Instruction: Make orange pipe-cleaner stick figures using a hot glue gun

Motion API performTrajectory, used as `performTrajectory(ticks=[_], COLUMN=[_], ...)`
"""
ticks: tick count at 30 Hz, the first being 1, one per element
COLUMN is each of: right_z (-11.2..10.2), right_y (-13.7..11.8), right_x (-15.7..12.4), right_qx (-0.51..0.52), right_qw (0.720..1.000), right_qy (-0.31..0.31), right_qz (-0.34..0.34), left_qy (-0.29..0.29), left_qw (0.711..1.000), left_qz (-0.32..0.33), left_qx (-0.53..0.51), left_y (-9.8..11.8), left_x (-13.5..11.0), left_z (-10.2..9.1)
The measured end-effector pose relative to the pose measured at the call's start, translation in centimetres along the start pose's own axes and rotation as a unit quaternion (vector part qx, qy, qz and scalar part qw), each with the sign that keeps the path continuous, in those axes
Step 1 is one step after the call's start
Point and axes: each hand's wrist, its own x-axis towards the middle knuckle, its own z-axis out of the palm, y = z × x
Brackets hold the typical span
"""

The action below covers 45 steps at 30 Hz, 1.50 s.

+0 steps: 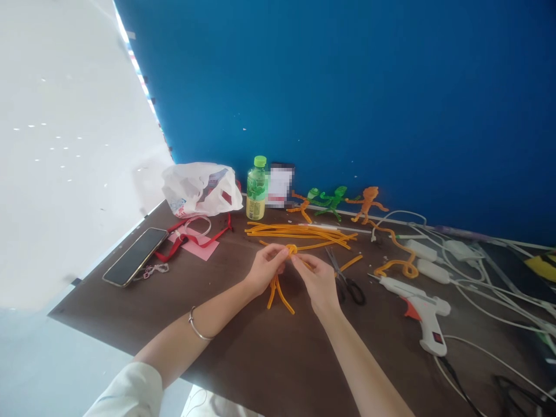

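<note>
Orange pipe-cleaner piece (pixel 292 249): fuzzy, looped top, strands splaying below.

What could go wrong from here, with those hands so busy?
The right hand might get nicked by the scissors lying close beside it. The white glue gun points toward that hand and could burn it if hot, which I can't tell. The small orange piece pinched between right hand and left hand might slip.
</note>
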Motion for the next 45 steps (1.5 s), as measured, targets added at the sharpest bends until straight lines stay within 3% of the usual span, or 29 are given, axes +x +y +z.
performTrajectory(ticks=[12, 16, 19, 22, 25, 27, 34, 36, 40, 45], right_z=[0.2, 0.2, -0.2, -0.8, -1.3, -1.5, -1.4, -1.3, -1.4, -1.2], right_y=[-0.5, -0.1, 0.2, 0.4, 0.4, 0.4, 0.5, 0.3, -0.2, 0.1], right_x=[-0.2, -0.2, -0.1, 0.1, 0.2, 0.2, 0.0, -0.1, -0.4, -0.2], right_qx=[-0.072, -0.127, -0.210, -0.326, -0.429, -0.459, -0.411, -0.387, -0.298, -0.240], right_qw=[0.996, 0.980, 0.941, 0.873, 0.803, 0.783, 0.803, 0.825, 0.895, 0.930], right_qy=[0.017, 0.015, 0.025, 0.021, 0.020, 0.028, 0.026, 0.028, 0.034, 0.025], right_qz=[-0.054, -0.153, -0.265, -0.362, -0.413, -0.419, -0.431, -0.411, -0.330, -0.278], left_qy=[-0.007, -0.005, -0.010, -0.014, -0.014, -0.010, -0.007, -0.008, -0.002, -0.009], left_qw=[1.000, 1.000, 1.000, 1.000, 1.000, 1.000, 1.000, 1.000, 1.000, 1.000], left_qz=[-0.009, -0.008, -0.005, 0.001, 0.010, 0.015, 0.019, 0.016, 0.007, 0.003], left_qx=[-0.001, -0.014, -0.017, -0.017, -0.009, -0.003, 0.008, 0.009, 0.008, -0.006], left_y=[0.1, 0.0, -0.1, -0.1, -0.1, 0.0, -0.1, -0.2, -0.2, 0.0], left_x=[-0.2, -0.1, 0.0, -0.1, -0.1, -0.1, -0.2, -0.1, -0.1, -0.2], left_z=[0.2, 0.1, 0.1, 0.1, 0.1, 0.2, 0.1, 0.1, 0.0, 0.1])
